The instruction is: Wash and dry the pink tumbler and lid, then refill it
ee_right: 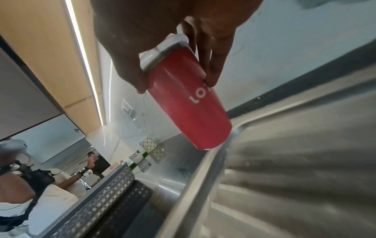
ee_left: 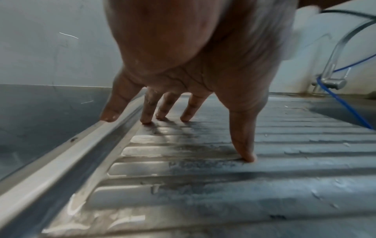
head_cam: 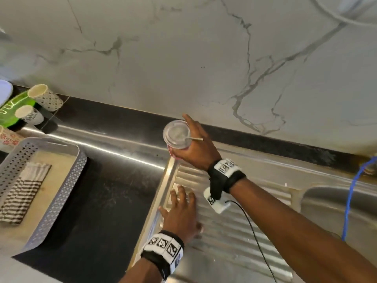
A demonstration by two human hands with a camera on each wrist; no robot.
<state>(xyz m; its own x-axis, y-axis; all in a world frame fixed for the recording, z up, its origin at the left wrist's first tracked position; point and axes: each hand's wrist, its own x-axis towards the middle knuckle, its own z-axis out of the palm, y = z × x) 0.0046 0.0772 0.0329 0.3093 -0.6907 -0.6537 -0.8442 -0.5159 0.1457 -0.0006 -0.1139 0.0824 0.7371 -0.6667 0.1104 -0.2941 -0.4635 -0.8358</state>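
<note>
I see a pink-red tumbler (ee_right: 189, 103) with white lettering, a clear lid (head_cam: 176, 134), a white grey-veined marble wall (head_cam: 183, 58), a grey perforated basket (head_cam: 59, 199).

Right hand (head_cam: 195, 142) is up near the back corner of the draining board (head_cam: 234, 225), fingers and thumb curled round the top of the tumbler (ee_right: 187, 99), which tilts with its base just above the board's edge. Right forearm stretches across over the board. Left hand (head_cam: 180, 213) is spread flat on the near left part of the board, 5 straight fingertips (ee_left: 249, 158) pressing its ribs, thumb on the raised rim.
</note>
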